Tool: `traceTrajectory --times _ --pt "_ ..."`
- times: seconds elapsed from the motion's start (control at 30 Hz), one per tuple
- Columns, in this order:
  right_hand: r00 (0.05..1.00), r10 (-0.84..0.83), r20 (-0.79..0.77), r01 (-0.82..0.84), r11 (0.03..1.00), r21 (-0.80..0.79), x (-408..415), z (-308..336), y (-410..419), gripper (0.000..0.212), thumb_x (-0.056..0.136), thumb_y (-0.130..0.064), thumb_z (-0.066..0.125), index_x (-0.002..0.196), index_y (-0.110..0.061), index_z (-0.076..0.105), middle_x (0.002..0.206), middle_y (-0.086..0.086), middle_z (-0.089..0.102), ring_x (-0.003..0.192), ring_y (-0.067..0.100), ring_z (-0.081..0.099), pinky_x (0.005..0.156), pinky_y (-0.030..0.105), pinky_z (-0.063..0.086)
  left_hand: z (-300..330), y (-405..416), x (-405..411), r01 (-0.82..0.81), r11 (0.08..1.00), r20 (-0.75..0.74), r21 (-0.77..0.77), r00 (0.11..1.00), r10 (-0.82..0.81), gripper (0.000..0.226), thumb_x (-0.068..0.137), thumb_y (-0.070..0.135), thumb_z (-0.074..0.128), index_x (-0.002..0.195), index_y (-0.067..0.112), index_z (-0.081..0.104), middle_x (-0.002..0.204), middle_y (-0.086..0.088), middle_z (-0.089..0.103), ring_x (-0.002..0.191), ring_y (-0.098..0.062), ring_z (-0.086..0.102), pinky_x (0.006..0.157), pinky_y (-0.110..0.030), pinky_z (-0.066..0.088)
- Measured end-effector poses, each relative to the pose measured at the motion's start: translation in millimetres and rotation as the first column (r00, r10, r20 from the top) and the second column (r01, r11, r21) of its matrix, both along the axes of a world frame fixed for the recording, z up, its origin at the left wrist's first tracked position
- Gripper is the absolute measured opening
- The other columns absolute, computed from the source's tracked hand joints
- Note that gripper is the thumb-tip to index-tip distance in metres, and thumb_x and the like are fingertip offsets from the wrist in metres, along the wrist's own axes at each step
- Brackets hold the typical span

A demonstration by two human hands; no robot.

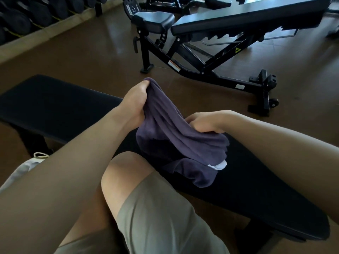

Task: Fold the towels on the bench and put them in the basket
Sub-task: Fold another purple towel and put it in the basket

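A purple-grey towel (176,136) is lifted off the black flat bench (256,195) in the middle of the head view. My left hand (134,101) grips its far upper edge, with the cloth bunched in the fingers. My right hand (205,121) grips the towel's right side a little lower. The towel's lower part sags onto the bench pad, where a white label (218,165) shows at its hem. The white thing with a cord at the lower left (23,167) may be the basket; I cannot tell.
My knee in grey shorts (156,208) presses against the bench's near side. A black adjustable gym bench (229,24) stands on the brown floor behind. A rack of dumbbells (27,13) lines the far left.
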State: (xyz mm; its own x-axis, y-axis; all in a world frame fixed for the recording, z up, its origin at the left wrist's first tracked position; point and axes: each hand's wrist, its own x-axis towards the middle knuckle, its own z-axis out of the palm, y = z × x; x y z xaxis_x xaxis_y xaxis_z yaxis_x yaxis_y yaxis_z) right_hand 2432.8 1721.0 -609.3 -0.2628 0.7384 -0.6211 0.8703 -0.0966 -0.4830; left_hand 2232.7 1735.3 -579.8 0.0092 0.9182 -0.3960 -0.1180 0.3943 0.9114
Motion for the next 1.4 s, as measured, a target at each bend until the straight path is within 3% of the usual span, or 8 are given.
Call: traceTrajectory --times 0.23,0.43,0.57,0.7,0.87,1.07,1.2,1.4 --pt "0.989 0.088 0.118 -0.092 0.995 0.032 -10.7 -9.7 -0.1 0.016 0.096 -0.033 0.060 0.112 -0.033 0.064 0.098 0.002 0.073 0.084 0.021 0.068 0.068 0.030 0.054 -5.8 -2.7 -28.5 0.262 0.963 -0.166 0.072 0.955 -0.247 0.027 0.087 0.026 0.063 0.108 0.010 0.058 0.101 -0.006 0.063 0.095 -0.023 0.062 0.088 -0.039 0.051" --pt "0.987 0.089 0.137 -0.117 0.970 0.215 -20.0 -21.9 -3.8 0.037 0.096 -0.044 0.060 0.131 -0.033 0.054 0.114 -0.004 0.056 0.097 0.022 0.059 0.089 0.042 0.051 -18.3 -3.0 -41.0 0.661 0.747 -0.908 0.070 0.352 -0.226 0.036 0.080 0.010 0.075 0.109 0.014 0.054 0.101 -0.002 0.060 0.094 -0.021 0.061 0.072 -0.035 0.052" --pt "0.999 0.014 0.030 -0.022 0.961 0.275 -24.3 -32.2 -7.4 0.016 0.104 -0.030 0.050 0.113 -0.026 0.062 0.109 0.001 0.064 0.105 0.030 0.062 0.093 0.044 0.049 -27.4 -5.8 -41.2 0.541 0.758 -0.757 0.364 0.646 -0.097 0.012 0.096 0.011 0.066 0.108 0.013 0.064 0.096 0.002 0.069 0.089 -0.007 0.067 0.076 -0.025 0.055" --pt "0.991 -0.012 0.134 -0.015 0.979 0.201 -20.3 -27.8 -3.2 0.033 0.108 -0.020 0.046 0.135 -0.006 0.060 0.132 0.014 0.062 0.125 0.035 0.057 0.097 0.035 0.047 -12.5 -11.7 -38.1 0.004 0.937 -0.083 0.350 0.996 0.027 0.017 0.105 0.020 0.053 0.117 0.013 0.064 0.107 -0.005 0.073 0.096 -0.014 0.073 0.079 -0.025 0.058" --pt "0.880 0.092 0.465 -0.138 0.988 0.064 -12.0 -23.2 -3.9 0.029 0.071 -0.024 0.070 0.099 -0.019 0.061 0.098 0.006 0.066 0.086 0.027 0.065 0.061 0.033 0.050 16.9 -1.5 -67.6 -0.266 0.960 0.509 0.092 0.841 0.184 0.032 0.108 0.030 0.045 0.130 0.016 0.063 0.112 -0.006 0.076 0.105 -0.022 0.073 0.085 -0.034 0.060" --pt "0.835 0.161 0.525 -0.175 0.984 -0.024 -21.4 -2.7 2.2 0.026 0.078 -0.022 0.070 0.100 -0.009 0.067 0.094 0.007 0.068 0.084 0.027 0.067 0.068 0.035 0.055 31.8 2.3 -82.7 -0.309 0.937 0.268 0.164 0.928 0.259 0.031 0.105 0.040 0.049 0.122 0.019 0.064 0.110 -0.006 0.075 0.102 -0.025 0.073 0.086 -0.042 0.060" --pt "0.999 -0.049 -0.007 0.048 0.909 0.414 -55.3 35.7 21.5 0.035 0.083 -0.013 0.069 0.118 -0.016 0.066 0.105 0.004 0.068 0.100 0.024 0.065 0.084 0.036 0.055 40.5 10.5 -85.9 -0.326 0.860 -0.110 0.392 0.912 0.396 0.013 0.100 0.028 0.054 0.089 0.023 0.060 0.092 0.001 0.067 0.089 -0.018 0.067 0.084 -0.040 0.058" --pt "0.611 0.000 -0.792 0.374 0.881 0.289 -141.5 101.2 20.4 0.031 0.095 -0.018 0.062 0.125 -0.025 0.064 0.112 0.000 0.071 0.106 0.011 0.067 0.085 0.019 0.052 65.1 14.2 -109.2 -0.039 0.711 -0.444 0.702 0.756 0.481 0.010 0.087 0.029 0.061 0.082 0.022 0.059 0.076 0.007 0.063 0.070 -0.007 0.059 0.063 -0.023 0.046"
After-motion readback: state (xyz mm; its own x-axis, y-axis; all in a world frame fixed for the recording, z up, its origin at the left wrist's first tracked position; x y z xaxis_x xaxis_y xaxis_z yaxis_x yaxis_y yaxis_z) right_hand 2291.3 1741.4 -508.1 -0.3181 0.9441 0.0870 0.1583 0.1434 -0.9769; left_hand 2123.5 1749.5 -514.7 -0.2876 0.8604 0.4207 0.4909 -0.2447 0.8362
